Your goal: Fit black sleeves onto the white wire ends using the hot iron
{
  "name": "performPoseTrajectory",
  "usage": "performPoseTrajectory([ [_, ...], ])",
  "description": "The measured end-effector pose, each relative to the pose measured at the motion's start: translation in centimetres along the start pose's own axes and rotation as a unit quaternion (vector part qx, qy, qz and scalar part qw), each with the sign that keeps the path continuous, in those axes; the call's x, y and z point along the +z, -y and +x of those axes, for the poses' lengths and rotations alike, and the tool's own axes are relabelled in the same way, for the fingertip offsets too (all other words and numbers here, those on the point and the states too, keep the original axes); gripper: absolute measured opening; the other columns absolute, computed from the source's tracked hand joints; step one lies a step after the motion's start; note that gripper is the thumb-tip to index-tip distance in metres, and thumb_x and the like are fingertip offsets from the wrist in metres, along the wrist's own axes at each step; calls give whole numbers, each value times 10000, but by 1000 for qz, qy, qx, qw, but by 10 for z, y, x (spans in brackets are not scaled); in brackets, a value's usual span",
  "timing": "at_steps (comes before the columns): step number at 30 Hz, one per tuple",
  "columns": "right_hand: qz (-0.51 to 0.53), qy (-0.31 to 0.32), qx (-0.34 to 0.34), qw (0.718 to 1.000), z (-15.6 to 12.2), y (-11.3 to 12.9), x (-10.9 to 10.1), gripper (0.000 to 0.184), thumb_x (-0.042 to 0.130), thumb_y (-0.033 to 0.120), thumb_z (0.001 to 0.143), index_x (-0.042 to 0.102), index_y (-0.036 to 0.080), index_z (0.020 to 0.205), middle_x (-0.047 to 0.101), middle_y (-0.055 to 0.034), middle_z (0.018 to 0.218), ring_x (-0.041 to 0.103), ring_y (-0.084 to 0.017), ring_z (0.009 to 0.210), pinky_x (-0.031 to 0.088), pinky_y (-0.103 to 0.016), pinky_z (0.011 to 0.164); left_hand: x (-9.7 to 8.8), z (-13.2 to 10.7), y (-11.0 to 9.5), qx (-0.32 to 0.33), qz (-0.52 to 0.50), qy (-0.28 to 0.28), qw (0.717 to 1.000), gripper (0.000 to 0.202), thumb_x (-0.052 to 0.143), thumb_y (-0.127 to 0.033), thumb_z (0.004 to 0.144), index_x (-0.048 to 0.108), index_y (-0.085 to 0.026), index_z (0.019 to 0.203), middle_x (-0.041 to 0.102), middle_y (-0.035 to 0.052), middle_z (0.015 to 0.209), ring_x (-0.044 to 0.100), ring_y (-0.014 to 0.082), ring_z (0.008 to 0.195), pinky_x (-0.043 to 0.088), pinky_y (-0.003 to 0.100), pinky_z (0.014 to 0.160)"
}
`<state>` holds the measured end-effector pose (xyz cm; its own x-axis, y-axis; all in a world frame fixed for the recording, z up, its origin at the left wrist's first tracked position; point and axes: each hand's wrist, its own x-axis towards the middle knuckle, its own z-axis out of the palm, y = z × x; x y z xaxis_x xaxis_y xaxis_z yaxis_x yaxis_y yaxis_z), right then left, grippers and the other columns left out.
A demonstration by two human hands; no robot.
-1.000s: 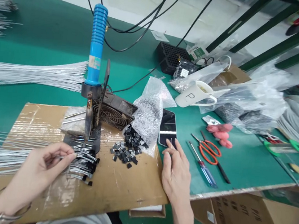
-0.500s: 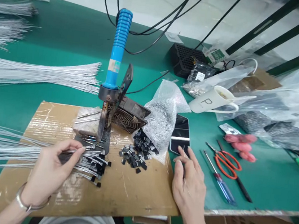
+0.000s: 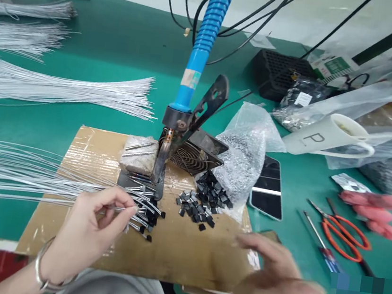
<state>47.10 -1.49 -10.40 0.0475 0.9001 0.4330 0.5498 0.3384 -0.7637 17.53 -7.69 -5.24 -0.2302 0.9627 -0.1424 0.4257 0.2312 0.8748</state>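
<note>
My left hand is at the loose grey wires, thumb and forefinger pinched on a thin wire near its end. Small black and metal pieces tip several wires just right of these fingers. My right hand, smeared by motion, hovers over the cardboard's right end with its forefinger stretched out and nothing visible in it. Between the hands lies a pile of small black connector pieces. Behind them stands a blue-handled soldering iron, its tip pointing down above the wire ends.
Cardboard covers the front of the green table. A fan, a plastic bag of small metal parts and a phone sit behind. To the right are a white mug, orange-handled scissors and a screwdriver. Wire bundles lie left.
The view has shifted, so the table items appear farther right. My right hand has lifted from beside the phone and moved nearer to me. My left hand still pinches at the wires.
</note>
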Motion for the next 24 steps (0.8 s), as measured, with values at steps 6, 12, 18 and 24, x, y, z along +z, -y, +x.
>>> performPoseTrajectory([
  [6, 240, 144, 166, 946, -25, 87, 62, 237, 599, 285, 1035, 832, 303, 1071, 623, 5, 742, 581, -131, 624, 440, -262, 570, 5, -1, -9, -30, -68, 21, 997, 211, 680, -351, 912, 712, -191, 780, 668, 33, 675, 584, 142, 580, 433, 216, 501],
  [12, 372, 194, 282, 863, -27, 104, 82, 148, 740, 353, 953, 864, 300, 1013, 653, -8, 848, 541, -66, 522, 456, -219, 497, 7, -1, -14, -60, -91, 39, 993, 230, 648, -378, 905, 714, -186, 799, 676, 46, 695, 584, 147, 600, 426, 225, 517],
  [18, 431, 180, 278, 839, -30, 97, 89, 110, 778, 336, 930, 869, 286, 967, 665, -13, 820, 569, -62, 492, 469, -176, 432, 9, 0, -13, -76, -107, 29, 991, 215, 679, -373, 873, 709, -183, 777, 685, 52, 703, 602, 151, 619, 427, 215, 510],
  [24, 421, 177, 338, 823, -26, 103, 86, 99, 824, 352, 882, 875, 267, 889, 671, -11, 804, 572, -66, 507, 475, -186, 447, 10, 0, -15, -64, -123, 44, 989, 211, 669, -358, 895, 709, -184, 782, 670, 31, 666, 577, 137, 587, 415, 217, 506],
])
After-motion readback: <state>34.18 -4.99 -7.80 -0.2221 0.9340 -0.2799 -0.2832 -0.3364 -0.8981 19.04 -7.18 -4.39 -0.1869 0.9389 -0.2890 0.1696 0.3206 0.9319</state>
